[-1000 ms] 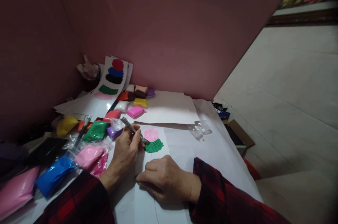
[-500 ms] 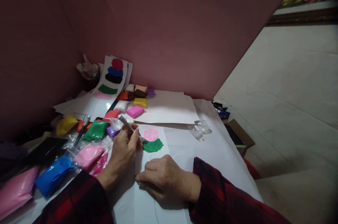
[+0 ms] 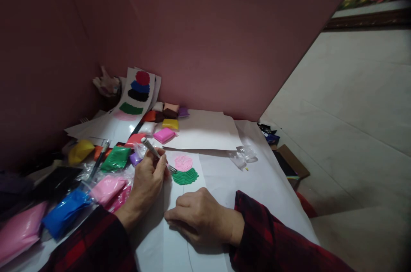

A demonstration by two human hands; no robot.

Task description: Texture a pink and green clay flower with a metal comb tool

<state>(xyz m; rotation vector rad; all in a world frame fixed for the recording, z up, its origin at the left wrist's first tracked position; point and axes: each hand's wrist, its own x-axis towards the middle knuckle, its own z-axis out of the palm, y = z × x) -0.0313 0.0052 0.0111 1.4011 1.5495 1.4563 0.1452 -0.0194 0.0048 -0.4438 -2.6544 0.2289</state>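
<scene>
A grey pen-like tool [image 3: 150, 146] is pinched in my left hand [image 3: 148, 182], its metal tip at the left edge of a ridged green clay shape [image 3: 186, 176]. Above the green lies a round pink clay patch [image 3: 183, 163]. Both are on a white paper strip [image 3: 175, 193] marked with a thin curved line. My right hand [image 3: 201, 217] rests on the lower part of the strip, fingers curled together; whether anything is under them is hidden.
Clay packets, among them a green one [image 3: 116, 159] and a blue one [image 3: 67, 213], crowd the left. Behind them leans a sheet with coloured shapes [image 3: 140, 88]. White sheets [image 3: 205, 131] lie behind the strip, crumpled clear plastic [image 3: 245, 155] to the right.
My left hand and the tool have shifted slightly left, and the tool's tip now shows at the green shape's edge. My right hand has stayed in place.
</scene>
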